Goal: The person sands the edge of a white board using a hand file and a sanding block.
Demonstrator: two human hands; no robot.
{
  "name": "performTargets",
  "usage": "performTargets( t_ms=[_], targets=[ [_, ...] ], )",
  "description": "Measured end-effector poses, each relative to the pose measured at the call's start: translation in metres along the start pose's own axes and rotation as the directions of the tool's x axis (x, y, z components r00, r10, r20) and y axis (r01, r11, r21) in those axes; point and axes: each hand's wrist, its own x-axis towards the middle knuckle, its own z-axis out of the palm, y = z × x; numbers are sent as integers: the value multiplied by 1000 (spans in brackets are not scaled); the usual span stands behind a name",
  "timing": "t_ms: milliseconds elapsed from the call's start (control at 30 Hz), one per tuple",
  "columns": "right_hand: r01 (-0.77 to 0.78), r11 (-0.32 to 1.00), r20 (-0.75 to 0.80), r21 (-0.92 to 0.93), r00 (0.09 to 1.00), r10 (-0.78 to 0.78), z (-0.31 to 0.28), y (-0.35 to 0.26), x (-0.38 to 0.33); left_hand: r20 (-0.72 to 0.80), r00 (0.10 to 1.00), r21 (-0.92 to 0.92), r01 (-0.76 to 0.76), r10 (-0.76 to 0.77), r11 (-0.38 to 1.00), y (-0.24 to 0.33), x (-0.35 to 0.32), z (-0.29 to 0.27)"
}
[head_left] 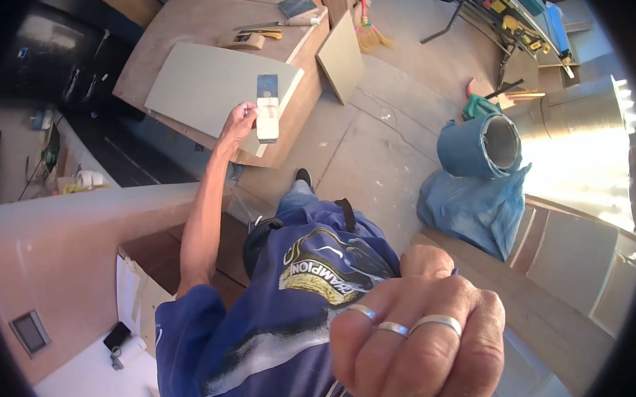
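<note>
Blue sack (473, 212) on floor at right, crumpled, plastic, bulging; blue roll (479, 145) with grey inner face stood on top of it, touching. Small grey rectangular panel (30, 332), screen-like, pale frame, set in pink wall at lower left. Dark phone (116, 335), screen dark, on white counter below it, beside white roll (130, 348). White tape roll (87, 178) on cluttered shelf at far left. No legible labels or signs elsewhere.
</note>
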Motion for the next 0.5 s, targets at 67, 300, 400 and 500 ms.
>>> performTargets(
  t_ms=[67, 300, 400, 500],
  targets=[
    [-35, 998, 69, -43, 997, 38, -16, 9, 13, -35, 998, -54, 41, -43, 998, -7, 28, 2],
    [-152, 869, 128, -471, 963, 238, -122, 50, 65, -68, 997, -139, 23, -33, 990, -38, 171, 9],
    [-353, 441, -209, -825, 916, 342, -192, 94, 108, -134, 989, -265, 29, -67, 964, -35, 231, 27],
    [-444, 235, -364, -865, 876, 316, -310, 177, 167, -218, 960, -460, 56, -174, 886, -42, 271, 43]
  ],
)
